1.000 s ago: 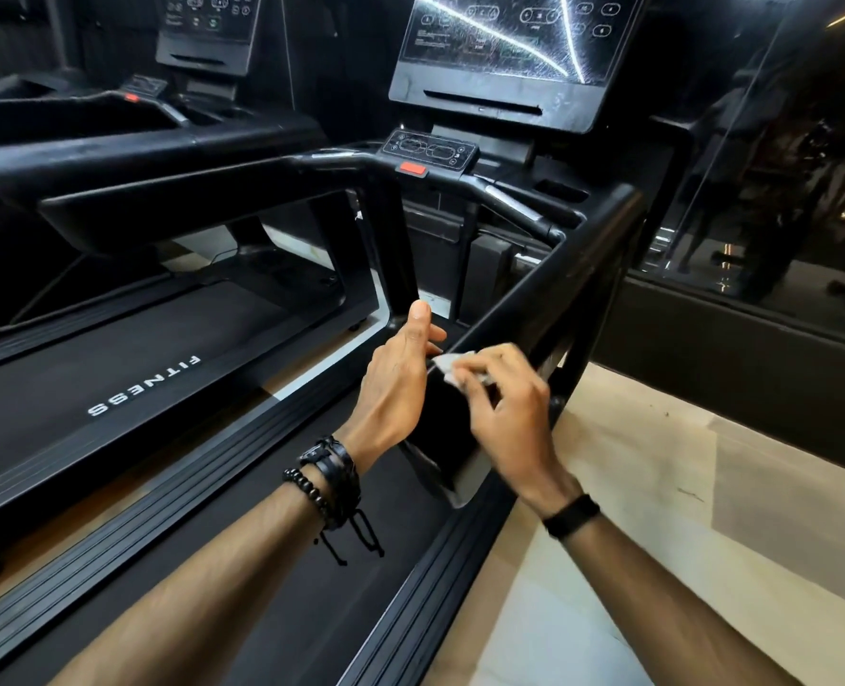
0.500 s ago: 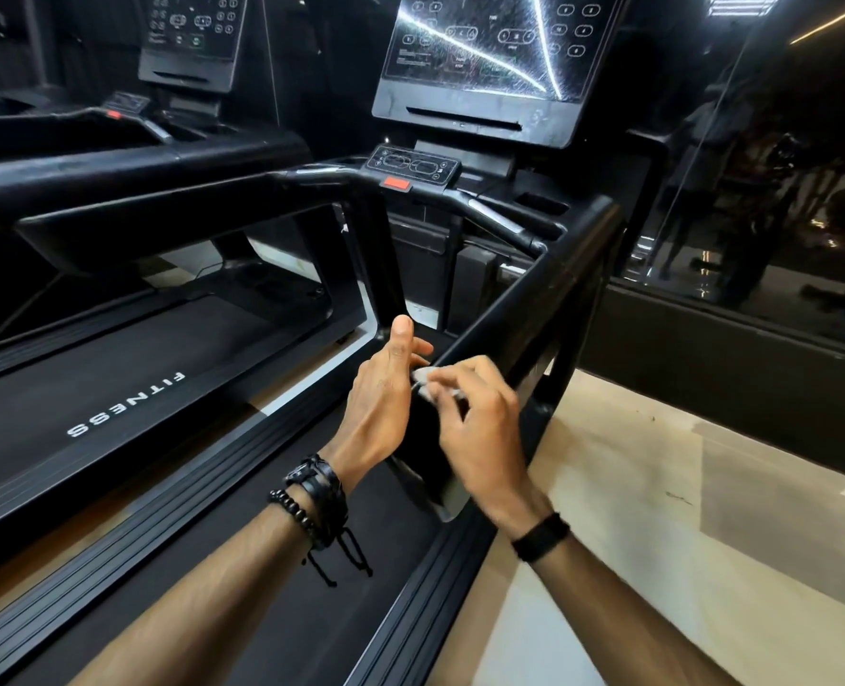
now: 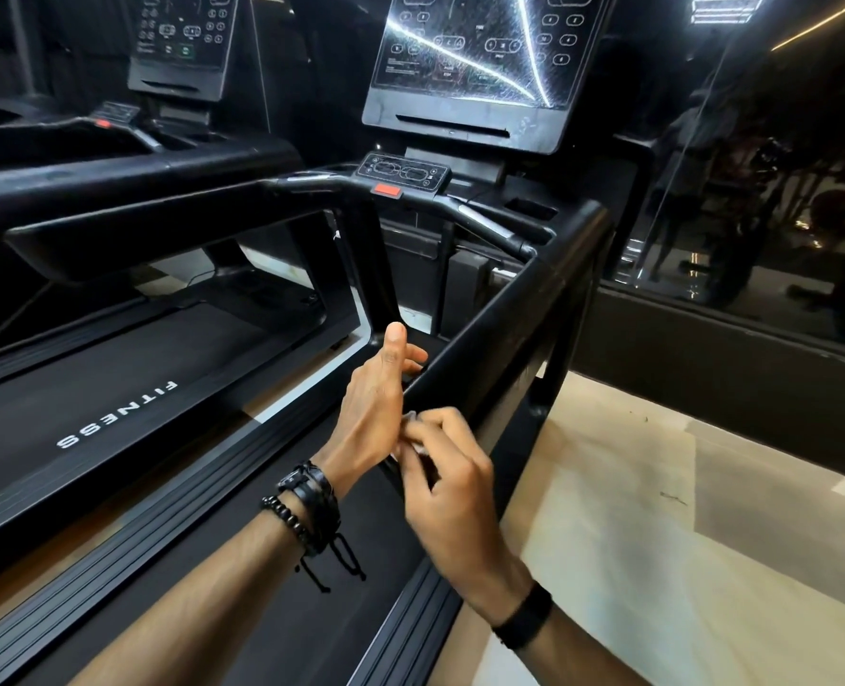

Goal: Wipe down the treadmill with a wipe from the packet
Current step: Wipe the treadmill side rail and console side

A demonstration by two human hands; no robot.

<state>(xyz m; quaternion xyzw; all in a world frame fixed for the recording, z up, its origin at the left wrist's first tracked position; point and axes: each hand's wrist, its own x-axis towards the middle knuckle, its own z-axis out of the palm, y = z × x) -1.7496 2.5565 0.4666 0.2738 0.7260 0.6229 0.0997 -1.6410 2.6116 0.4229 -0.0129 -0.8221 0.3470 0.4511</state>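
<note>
Dim gym, left hand [image 3: 378, 413] fingers relaxed, right hand [image 3: 452, 482] pinching wipe [image 3: 409, 422] beside treadmill [image 3: 519, 309] rail

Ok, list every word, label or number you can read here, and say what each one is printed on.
"FITNESS" in white letters, on the belt of the neighbouring treadmill, upside down in the head view.
Near console: button and screen markings too small and glared to read.
Far console: markings too small to read.
Handlebar control panel: icons only, blurred.

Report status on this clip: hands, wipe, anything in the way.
Right hand fingers pinching the wipe beside the treadmill handrail. Left hand open, fingers straight, next to it. Packet not visible. Nothing blocking the rail.
</note>
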